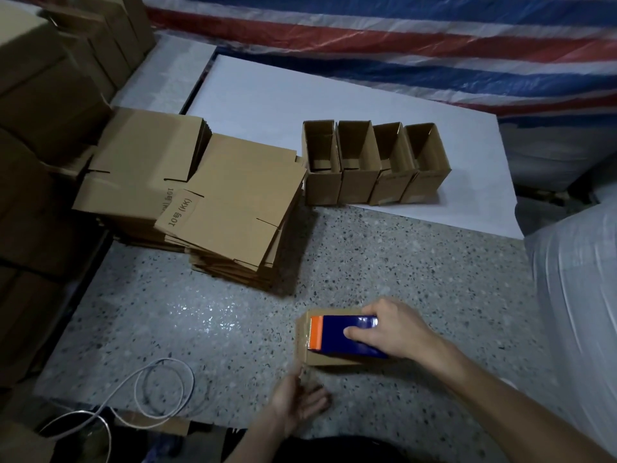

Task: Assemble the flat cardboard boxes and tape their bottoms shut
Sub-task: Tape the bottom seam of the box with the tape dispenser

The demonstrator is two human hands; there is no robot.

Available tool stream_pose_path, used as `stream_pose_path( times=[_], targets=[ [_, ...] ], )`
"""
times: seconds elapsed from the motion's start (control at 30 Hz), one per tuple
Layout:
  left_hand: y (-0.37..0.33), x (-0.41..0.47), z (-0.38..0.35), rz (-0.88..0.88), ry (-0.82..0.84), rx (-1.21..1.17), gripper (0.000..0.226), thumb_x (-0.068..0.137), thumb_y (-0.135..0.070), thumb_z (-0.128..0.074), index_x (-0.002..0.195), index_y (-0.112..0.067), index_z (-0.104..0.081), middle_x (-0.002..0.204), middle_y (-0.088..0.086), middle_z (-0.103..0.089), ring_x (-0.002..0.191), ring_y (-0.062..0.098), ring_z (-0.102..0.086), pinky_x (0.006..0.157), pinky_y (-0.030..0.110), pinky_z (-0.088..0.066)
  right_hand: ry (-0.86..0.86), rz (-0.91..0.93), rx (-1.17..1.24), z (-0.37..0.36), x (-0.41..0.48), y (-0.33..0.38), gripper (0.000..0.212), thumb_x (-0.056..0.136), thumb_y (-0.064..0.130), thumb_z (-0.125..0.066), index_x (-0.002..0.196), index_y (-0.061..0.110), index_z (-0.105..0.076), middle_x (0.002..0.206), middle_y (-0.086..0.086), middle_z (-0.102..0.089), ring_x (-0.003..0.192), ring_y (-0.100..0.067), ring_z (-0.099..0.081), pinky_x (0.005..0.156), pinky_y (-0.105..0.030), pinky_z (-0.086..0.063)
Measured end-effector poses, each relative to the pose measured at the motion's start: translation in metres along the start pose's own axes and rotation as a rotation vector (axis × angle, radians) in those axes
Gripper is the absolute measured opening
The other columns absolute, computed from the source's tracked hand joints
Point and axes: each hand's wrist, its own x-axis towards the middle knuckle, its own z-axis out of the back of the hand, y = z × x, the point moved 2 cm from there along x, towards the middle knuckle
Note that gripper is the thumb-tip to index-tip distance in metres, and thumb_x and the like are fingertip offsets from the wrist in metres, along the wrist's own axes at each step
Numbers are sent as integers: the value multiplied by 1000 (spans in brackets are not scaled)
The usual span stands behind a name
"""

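A small cardboard box (305, 354) lies bottom-up on the speckled table (417, 279) in front of me. My right hand (392, 329) grips a blue tape dispenser (347, 335) with an orange blade end, pressed flat on the box's top face. Clear tape runs off the box's left edge. My left hand (298, 401) sits just below the box's near left corner, palm up, fingers relaxed, touching the loose tape end. A stack of flat boxes (230, 208) lies to the upper left. Several assembled open boxes (374, 162) stand in a row on a white sheet.
Taller piles of cardboard (40, 95) fill the left side. A white cable (147, 389) coils at the table's near left edge. A striped tarp (400, 45) hangs behind, and plastic-wrapped bundles (577, 295) sit at the right.
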Motion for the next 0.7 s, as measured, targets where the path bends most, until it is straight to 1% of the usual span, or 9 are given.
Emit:
stream_pose_path(
  times=[0.07, 0.13, 0.2, 0.23, 0.3, 0.37, 0.5, 0.6, 0.7],
  targets=[
    [-7, -4, 2, 67, -24, -70, 73, 95, -54, -57, 135, 5, -41, 114, 29, -61, 92, 44, -70, 63, 46, -61, 4, 8, 8, 1, 0, 0, 50, 84, 64, -64, 115, 26, -72, 96, 7, -76, 84, -8, -70, 79, -30, -59],
    [-28, -14, -5, 183, 72, -106, 99, 80, -76, -59, 132, 6, -40, 121, 37, -59, 100, 53, -67, 71, 56, -59, 5, 14, 13, 1, 0, 1, 50, 84, 64, -64, 115, 26, -73, 95, 7, -76, 82, -8, -70, 77, -29, -59],
    [-59, -25, -17, 284, 132, 60, 116, 65, -87, -62, 129, 9, -46, 119, 38, -62, 102, 54, -66, 76, 60, -58, 6, 15, 17, 0, 0, 0, 49, 85, 63, -65, 116, 26, -72, 96, 7, -76, 81, -6, -70, 74, -24, -58],
    [-75, -29, -26, 316, 128, 163, 118, 61, -89, -63, 128, 7, -51, 117, 37, -64, 102, 53, -66, 77, 61, -57, 8, 13, 17, 0, 0, 0, 50, 85, 63, -65, 118, 26, -71, 97, 7, -76, 82, -6, -69, 74, -24, -58],
    [-100, -34, -44, 373, 104, 323, 113, 60, -87, -66, 126, 3, -53, 115, 37, -64, 101, 53, -66, 78, 62, -57, 11, 10, 18, 0, 2, 0, 52, 85, 63, -65, 121, 26, -70, 98, 6, -75, 83, -8, -70, 77, -27, -59],
    [-109, -38, -59, 406, 81, 400, 100, 65, -80, -70, 122, 1, -53, 109, 36, -66, 99, 51, -67, 79, 61, -57, 11, 9, 13, 1, 3, -1, 53, 84, 64, -65, 123, 28, -69, 99, 7, -75, 82, -8, -69, 75, -27, -59],
    [-106, -37, -66, 366, 21, 411, 87, 65, -64, -76, 125, -4, -59, 105, 24, -71, 94, 38, -71, 75, 47, -61, 15, 28, -10, 3, 3, -5, 56, 84, 66, -64, 125, 29, -67, 95, 10, -71, 79, -5, -66, 71, -24, -56],
    [-101, -33, -65, 322, -23, 403, 80, 63, -61, -77, 109, 3, -62, 90, 26, -72, 82, 38, -74, 70, 45, -63, 41, 28, -22, 6, 0, -12, 55, 82, 70, -62, 121, 33, -68, 90, 15, -69, 76, -1, -64, 66, -22, -53],
    [-96, -33, -65, 329, -21, 379, 81, 60, -58, -78, 102, 8, -59, 86, 29, -71, 80, 40, -73, 70, 45, -63, 102, 29, -39, 12, 0, -20, 52, 82, 72, -61, 117, 34, -69, 84, 16, -66, 73, 1, -63, 64, -22, -51]
  ],
)
